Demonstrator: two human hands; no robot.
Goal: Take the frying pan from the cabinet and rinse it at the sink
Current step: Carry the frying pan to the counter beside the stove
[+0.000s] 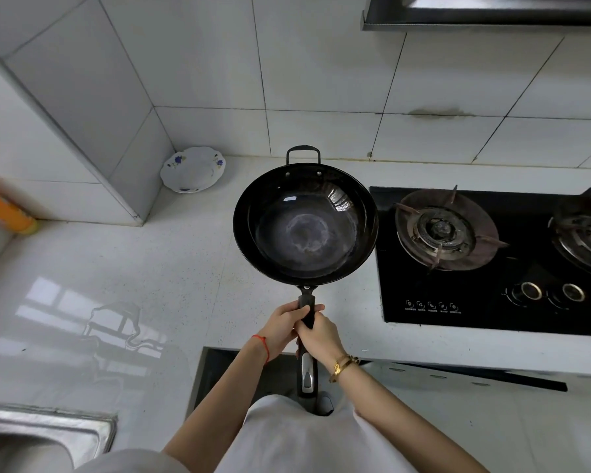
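We see two bare forearms, no sleeves reaching the wrists. Left wrist carries a thin red string bracelet [262,346]. Right wrist carries a gold bangle [343,367] with a hinged or clasp look, small studs along the band. Torso wears a white, plain top [301,438], no print visible, short sleeves pale at the frame's lower edge.

Floral plate [193,169] in wall corner, gas hob [492,261] on counter rt, orange bottle [6,213] far left.

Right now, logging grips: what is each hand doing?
Left hand: holding the frying pan handle.
Right hand: holding the same handle.
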